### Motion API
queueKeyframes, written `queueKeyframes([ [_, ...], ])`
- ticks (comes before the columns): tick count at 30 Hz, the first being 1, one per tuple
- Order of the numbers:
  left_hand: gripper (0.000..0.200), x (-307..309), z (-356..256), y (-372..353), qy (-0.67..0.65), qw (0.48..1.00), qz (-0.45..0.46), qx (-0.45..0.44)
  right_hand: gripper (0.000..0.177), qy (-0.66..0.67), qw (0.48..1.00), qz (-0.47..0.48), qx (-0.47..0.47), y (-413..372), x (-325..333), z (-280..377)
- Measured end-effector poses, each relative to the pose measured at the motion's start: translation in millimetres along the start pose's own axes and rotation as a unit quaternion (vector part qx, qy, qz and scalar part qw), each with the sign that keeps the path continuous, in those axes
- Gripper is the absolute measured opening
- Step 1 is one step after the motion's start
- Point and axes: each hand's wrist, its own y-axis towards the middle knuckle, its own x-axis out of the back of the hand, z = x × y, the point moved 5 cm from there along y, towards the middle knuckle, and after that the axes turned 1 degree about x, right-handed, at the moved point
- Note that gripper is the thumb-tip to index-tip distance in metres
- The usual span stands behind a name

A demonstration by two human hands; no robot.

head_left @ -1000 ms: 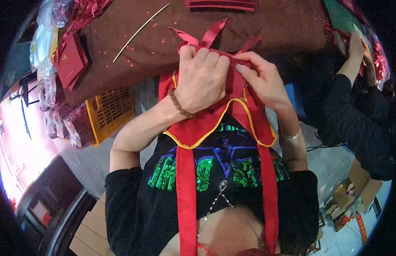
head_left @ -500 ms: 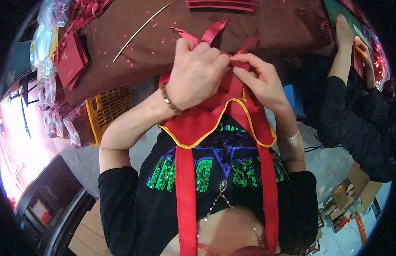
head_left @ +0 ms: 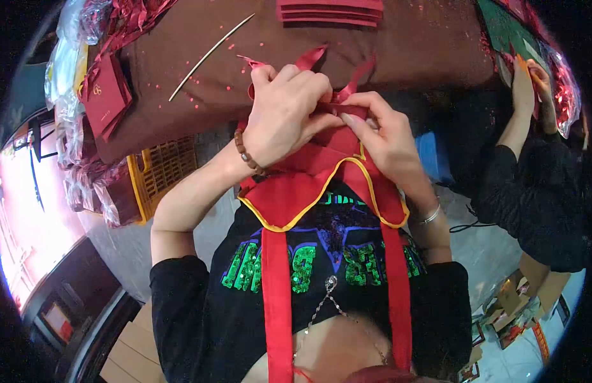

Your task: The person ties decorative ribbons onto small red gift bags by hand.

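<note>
Close together at the table's near edge, both of my hands are closed over red ribbon (head_left: 360,75). Its pointed loose ends stick up beyond my fingers. My left hand (head_left: 288,105) has its fingers curled in, with thumb and forefinger meeting the ribbon near the right fingertips. Thumb and forefinger of my right hand (head_left: 386,134) pinch the ribbon from the other side. A dark red piece shows between the hands, mostly hidden by them. Under my wrists is the red apron (head_left: 277,201) with yellow trim that I wear.
On the brown-covered table (head_left: 430,38) lie a thin pale rod (head_left: 209,59), red scraps and a stack of dark red folded pieces (head_left: 331,13). Red gift bags (head_left: 105,92) hang over its left side, near a yellow crate (head_left: 142,182). A co-worker's hand (head_left: 523,89) works at right.
My hands have shifted slightly down, and the left fingers and thumb have turned toward the right fingertips. The ribbon ends have shifted. The co-worker's hands have moved closer together.
</note>
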Motion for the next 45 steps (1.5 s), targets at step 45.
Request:
queueKeyframes([
  [45, 0.028, 50.3, 105.6, 62.0, -0.281, 0.936, 0.044, 0.209, 0.032, 0.076, 0.996, 0.051, -0.009, 20.1, -17.2, -50.1],
])
